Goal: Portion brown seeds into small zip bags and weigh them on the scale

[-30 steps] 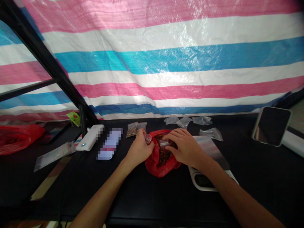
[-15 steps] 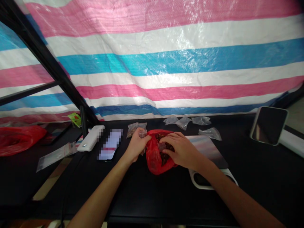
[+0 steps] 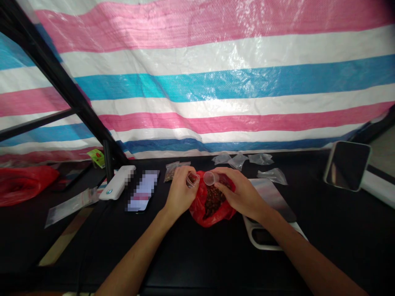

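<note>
A red plastic bag (image 3: 209,220) stands open on the black table, with small brown pieces (image 3: 214,200) inside. My left hand (image 3: 182,189), at the bag's left edge, is closed on a small clear bag (image 3: 192,179) whose mouth is open, with some brown content showing. Over the bag's far side, my right hand (image 3: 236,189) grips a small clear cup (image 3: 209,178), its round rim facing me. The cup is close to the small bag's mouth, and nothing can be made out in it.
A scale (image 3: 273,201) lies right of the red bag. Clear bags (image 3: 237,160) lie behind it, and filled ones (image 3: 171,170) behind my left hand. On the left are a phone (image 3: 144,191), a white device (image 3: 117,185) and another red bag (image 3: 27,183). A framed screen (image 3: 348,165) stands right.
My right hand has lifted the cup out of the brown pieces and turned its rim toward me. My left hand has turned, and the small bag's open mouth now shows.
</note>
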### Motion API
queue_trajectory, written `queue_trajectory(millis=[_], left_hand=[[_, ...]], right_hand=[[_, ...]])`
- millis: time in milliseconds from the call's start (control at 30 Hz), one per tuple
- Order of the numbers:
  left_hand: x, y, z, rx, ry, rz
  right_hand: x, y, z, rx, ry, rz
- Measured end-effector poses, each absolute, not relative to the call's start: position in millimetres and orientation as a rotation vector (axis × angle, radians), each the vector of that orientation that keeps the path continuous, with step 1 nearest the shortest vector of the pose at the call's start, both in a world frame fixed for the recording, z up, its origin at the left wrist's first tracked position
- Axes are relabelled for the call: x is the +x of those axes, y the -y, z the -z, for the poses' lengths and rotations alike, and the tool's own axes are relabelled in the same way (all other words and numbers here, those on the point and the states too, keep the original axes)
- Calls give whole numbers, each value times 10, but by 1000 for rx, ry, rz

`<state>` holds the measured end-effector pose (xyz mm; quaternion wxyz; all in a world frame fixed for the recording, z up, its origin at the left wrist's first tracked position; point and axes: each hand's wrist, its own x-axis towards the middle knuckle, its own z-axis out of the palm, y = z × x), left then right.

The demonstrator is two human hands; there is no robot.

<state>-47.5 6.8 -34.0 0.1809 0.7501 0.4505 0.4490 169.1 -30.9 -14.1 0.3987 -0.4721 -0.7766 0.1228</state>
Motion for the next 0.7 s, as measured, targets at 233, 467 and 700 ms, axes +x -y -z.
queue_trajectory(millis=[233,467,700], left_hand=[[-386,-23,439,2096,-1066,-1079],[-380,-10,381,2050,-1053,-1111],[-509,-55,278,1973,-1453,-1174]], right_hand=[[1640,389,171,-992,2098,-24],[1658,386,133,-1013,2010,59],[1678,406,31,-1104,2196,-181]])
